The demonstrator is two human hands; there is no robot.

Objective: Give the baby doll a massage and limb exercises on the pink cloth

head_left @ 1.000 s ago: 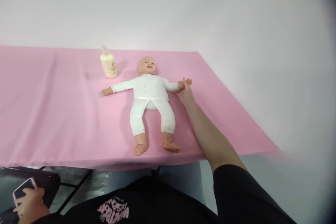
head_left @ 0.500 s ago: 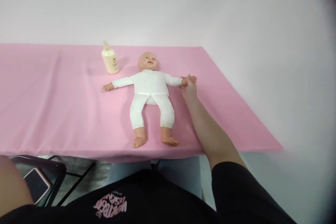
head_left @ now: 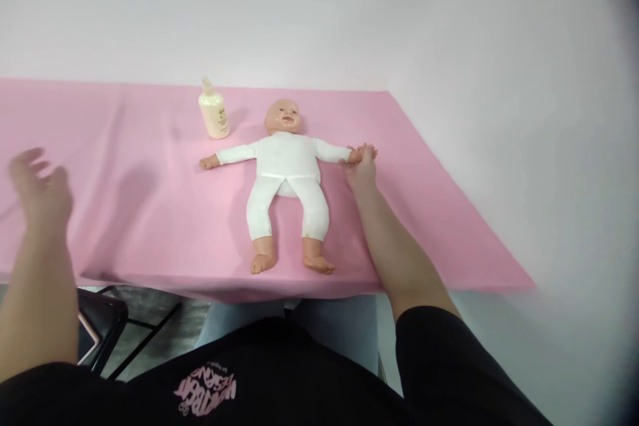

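Note:
A baby doll in a white bodysuit lies on its back on the pink table cover, arms spread, feet toward me. My right hand grips the doll's outstretched hand at the right. My left hand hovers blurred above the cover's left part, fingers apart, holding nothing. A cream lotion bottle stands upright beside the doll's head, to its left.
A black chair with a phone on its seat stands below the table's front edge at lower left. The cover's right edge runs diagonally at the right. A plain pale wall stands behind the table.
My left hand let go of the phone on the chair and rose over the table's left side. My right hand stays on the doll's hand.

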